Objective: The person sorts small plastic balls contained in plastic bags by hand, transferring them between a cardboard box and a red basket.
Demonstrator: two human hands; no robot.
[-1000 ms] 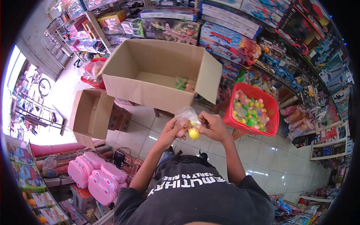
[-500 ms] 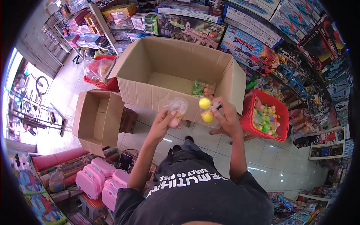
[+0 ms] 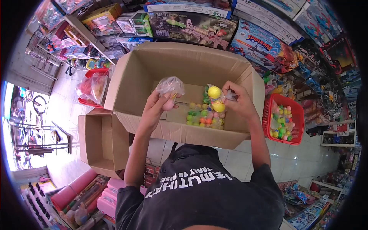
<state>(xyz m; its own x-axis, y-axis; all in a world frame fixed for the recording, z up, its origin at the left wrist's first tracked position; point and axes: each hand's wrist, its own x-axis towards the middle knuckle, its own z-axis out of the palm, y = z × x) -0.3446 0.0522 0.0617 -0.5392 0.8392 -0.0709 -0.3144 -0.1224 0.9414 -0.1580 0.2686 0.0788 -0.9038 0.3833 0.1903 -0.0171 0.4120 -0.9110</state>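
Balls [image 3: 218,106], round and yellow, hang in clear film [image 3: 231,94] the right hand [image 3: 240,101] pinches; the left hand [image 3: 155,109] pinches a crinkled bag [image 3: 171,86].

Pale tiled floor [image 3: 312,159], packed shelves [image 3: 87,37], bright opening [image 3: 22,120] at left

Toy shop, by all I see round me. Shelves [image 3: 89,37] ahead, packed with boxed toys — a Spiderman box [image 3: 264,48], a gun puzzle box [image 3: 193,30]. Coloured balls [image 3: 205,118] in clear bags lie in the cardboard box [image 3: 184,135] before me, more in a red basket [image 3: 267,119]. Tiled floor [image 3: 306,159]; bright opening [image 3: 23,115] to my left — bicycle [image 3: 39,105] showing there.
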